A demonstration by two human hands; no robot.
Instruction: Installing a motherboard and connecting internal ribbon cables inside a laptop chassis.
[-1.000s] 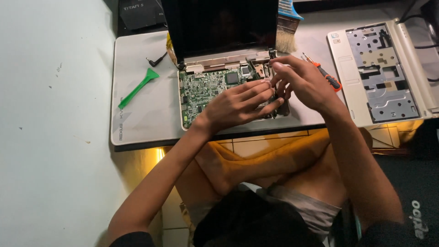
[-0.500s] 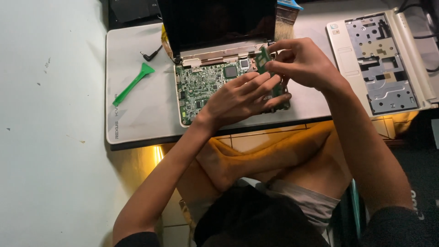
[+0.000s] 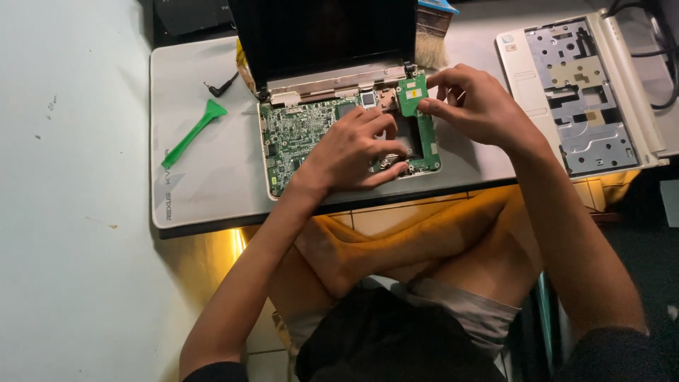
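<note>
An opened small laptop [image 3: 322, 71] lies on a grey work mat, its green motherboard [image 3: 297, 134] bare and its dark screen tilted up. My left hand [image 3: 353, 152] rests flat on the motherboard's middle, fingers spread and pressing down. My right hand [image 3: 474, 106] pinches a small green circuit board [image 3: 411, 94] by its right edge, lifted just above the laptop's upper right corner.
A green plastic pry tool [image 3: 192, 132] lies on the grey mat [image 3: 205, 191] at the left, next to a black cable plug [image 3: 218, 88]. The removed white keyboard cover [image 3: 580, 92] lies upside down at the right. A brush [image 3: 431, 35] stands behind the laptop.
My right hand has lifted the small green board up and away from the motherboard, now holding it by its edge. The left hand stays pressed on the motherboard.
</note>
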